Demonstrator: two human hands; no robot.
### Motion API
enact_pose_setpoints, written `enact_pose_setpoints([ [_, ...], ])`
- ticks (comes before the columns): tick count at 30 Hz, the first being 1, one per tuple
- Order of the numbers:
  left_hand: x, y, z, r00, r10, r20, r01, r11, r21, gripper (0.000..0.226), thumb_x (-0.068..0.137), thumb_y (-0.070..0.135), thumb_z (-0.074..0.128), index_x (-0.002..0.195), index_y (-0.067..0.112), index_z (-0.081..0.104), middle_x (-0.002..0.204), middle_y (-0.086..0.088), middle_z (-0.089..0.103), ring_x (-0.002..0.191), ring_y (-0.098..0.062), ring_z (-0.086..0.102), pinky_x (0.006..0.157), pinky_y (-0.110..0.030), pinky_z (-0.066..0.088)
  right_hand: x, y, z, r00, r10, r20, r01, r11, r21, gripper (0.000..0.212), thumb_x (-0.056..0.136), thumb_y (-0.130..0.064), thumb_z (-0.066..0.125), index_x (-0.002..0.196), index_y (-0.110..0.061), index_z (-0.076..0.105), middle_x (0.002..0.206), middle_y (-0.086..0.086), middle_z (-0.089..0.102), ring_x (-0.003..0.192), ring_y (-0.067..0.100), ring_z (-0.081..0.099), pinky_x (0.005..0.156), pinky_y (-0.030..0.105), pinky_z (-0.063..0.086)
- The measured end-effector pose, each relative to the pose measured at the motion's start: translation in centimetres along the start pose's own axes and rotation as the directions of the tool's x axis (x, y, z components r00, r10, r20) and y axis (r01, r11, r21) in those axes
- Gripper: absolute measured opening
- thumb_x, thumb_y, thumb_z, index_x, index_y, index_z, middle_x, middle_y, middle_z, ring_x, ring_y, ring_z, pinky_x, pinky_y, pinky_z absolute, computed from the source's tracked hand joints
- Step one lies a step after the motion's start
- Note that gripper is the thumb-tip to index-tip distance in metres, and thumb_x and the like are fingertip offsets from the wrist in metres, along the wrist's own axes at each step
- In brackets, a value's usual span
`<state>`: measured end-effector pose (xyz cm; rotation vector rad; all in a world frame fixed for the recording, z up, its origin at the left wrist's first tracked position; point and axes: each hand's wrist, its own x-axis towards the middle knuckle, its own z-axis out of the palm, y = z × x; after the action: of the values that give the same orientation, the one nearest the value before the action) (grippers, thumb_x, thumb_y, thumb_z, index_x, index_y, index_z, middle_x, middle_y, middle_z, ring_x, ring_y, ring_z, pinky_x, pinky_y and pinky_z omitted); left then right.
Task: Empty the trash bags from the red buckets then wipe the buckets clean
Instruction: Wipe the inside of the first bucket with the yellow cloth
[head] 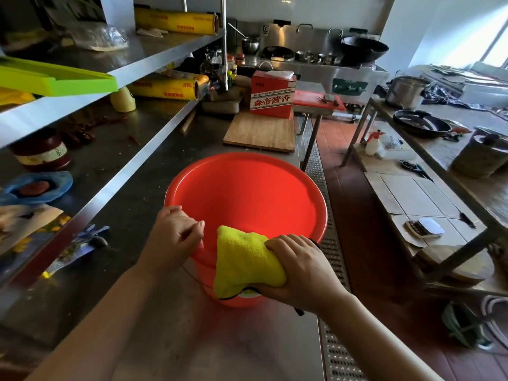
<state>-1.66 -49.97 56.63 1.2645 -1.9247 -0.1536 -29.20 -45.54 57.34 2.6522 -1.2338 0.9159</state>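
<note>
1. So, we've got the steel counter (154, 171) running along our left, shelf above it.
2. The red bucket (247, 193) sits upright on the counter near its edge, no bag inside that we can see.
3. Our right hand (299, 270) clutches a yellow cloth (242, 262) pressed against the bucket's near wall, over the rim.
4. Our left hand (173, 235) curls over the near rim, gripping it.

Restaurant kitchen, wok range (324, 55), steel shelves (154, 50)
</note>
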Motion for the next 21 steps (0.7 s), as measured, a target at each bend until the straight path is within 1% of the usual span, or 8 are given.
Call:
enact_pose_setpoints([
  [3, 0.8, -1.1, -0.7, 0.998, -0.013, 0.063, 0.017, 0.999, -0.05, 0.047, 0.093, 0.038, 0.04, 0.05, 0.028, 0.055, 0.052, 0.007, 0.056, 0.066, -0.01, 0.06, 0.11, -0.024, 0.025, -0.1, 1.1, -0.3, 1.0, -0.016, 0.011, 0.016, 1.0, 0.003, 0.065, 0.071, -0.067, 0.071, 0.112, -0.02, 0.053, 0.097, -0.004, 0.065, 0.087, 0.019, 0.061, 0.077, 0.035, 0.051],
  [6, 1.9, -2.5, -1.4, 0.986, -0.027, 0.162, 0.049, 0.99, -0.131, 0.049, 0.093, 0.041, 0.041, 0.05, 0.023, 0.057, 0.053, 0.001, 0.059, 0.065, -0.012, 0.062, 0.111, -0.022, 0.023, -0.3, 2.2, -0.8, 0.999, -0.034, 0.028, 0.033, 0.999, 0.021, 0.067, 0.07, -0.066, 0.075, 0.113, -0.019, 0.053, 0.1, -0.003, 0.065, 0.088, 0.02, 0.061, 0.078, 0.035, 0.051],
  [8, 2.6, -3.3, -1.7, 0.972, -0.042, 0.232, 0.085, 0.98, -0.178, 0.046, 0.092, 0.045, 0.041, 0.059, 0.021, 0.063, 0.055, -0.001, 0.061, 0.065, -0.012, 0.063, 0.111, -0.02, 0.023, -0.5, 3.0, -1.3, 0.998, -0.046, 0.047, 0.044, 0.998, 0.037, 0.068, 0.07, -0.066, 0.076, 0.114, -0.018, 0.054, 0.102, -0.002, 0.065, 0.088, 0.021, 0.062, 0.079, 0.037, 0.051],
  [10, 3.2, -4.2, -2.1, 0.955, -0.041, 0.295, 0.108, 0.97, -0.216, 0.046, 0.091, 0.047, 0.043, 0.061, 0.02, 0.065, 0.056, -0.002, 0.062, 0.065, -0.013, 0.063, 0.111, -0.02, 0.023, -0.6, 3.6, -1.7, 0.995, -0.065, 0.07, 0.061, 0.997, 0.055, 0.069, 0.069, -0.065, 0.078, 0.113, -0.015, 0.059, 0.103, -0.002, 0.065, 0.089, 0.021, 0.062, 0.081, 0.037, 0.051],
  [12, 3.8, -5.1, -2.4, 0.94, -0.037, 0.34, 0.123, 0.965, -0.233, 0.048, 0.09, 0.048, 0.045, 0.057, 0.018, 0.064, 0.055, -0.003, 0.062, 0.063, -0.014, 0.064, 0.112, -0.022, 0.024, -0.5, 4.2, -2.2, 0.992, -0.091, 0.091, 0.085, 0.994, 0.07, 0.07, 0.069, -0.064, 0.078, 0.113, -0.012, 0.062, 0.103, -0.002, 0.065, 0.091, 0.02, 0.063, 0.084, 0.035, 0.051],
  [16, 4.5, -6.1, -2.8, 0.93, -0.013, 0.369, 0.109, 0.964, -0.241, 0.054, 0.09, 0.047, 0.049, 0.048, 0.016, 0.06, 0.053, -0.005, 0.061, 0.061, -0.017, 0.062, 0.111, -0.02, 0.025, -0.3, 5.9, -3.3, 0.987, -0.105, 0.124, 0.094, 0.991, 0.094, 0.075, 0.069, -0.065, 0.079, 0.118, -0.012, 0.059, 0.109, 0.0, 0.066, 0.099, 0.018, 0.062, 0.091, 0.032, 0.049],
  [18, 4.6, -6.3, -2.8, 0.935, -0.011, 0.354, 0.105, 0.964, -0.245, 0.054, 0.09, 0.047, 0.049, 0.047, 0.016, 0.06, 0.053, -0.005, 0.06, 0.061, -0.017, 0.062, 0.111, -0.021, 0.025, -0.4, 6.2, -3.2, 0.99, -0.091, 0.107, 0.079, 0.991, 0.111, 0.075, 0.068, -0.065, 0.079, 0.119, -0.012, 0.058, 0.11, -0.001, 0.065, 0.1, 0.017, 0.062, 0.092, 0.031, 0.048],
  [21, 4.6, -6.5, -2.7, 0.942, -0.021, 0.334, 0.106, 0.965, -0.238, 0.053, 0.091, 0.045, 0.049, 0.048, 0.016, 0.061, 0.054, -0.005, 0.061, 0.063, -0.018, 0.063, 0.112, -0.024, 0.026, -0.8, 5.7, -2.3, 0.995, -0.074, 0.062, 0.066, 0.991, 0.115, 0.075, 0.069, -0.065, 0.078, 0.117, -0.01, 0.06, 0.11, 0.001, 0.065, 0.099, 0.02, 0.061, 0.091, 0.035, 0.048],
])
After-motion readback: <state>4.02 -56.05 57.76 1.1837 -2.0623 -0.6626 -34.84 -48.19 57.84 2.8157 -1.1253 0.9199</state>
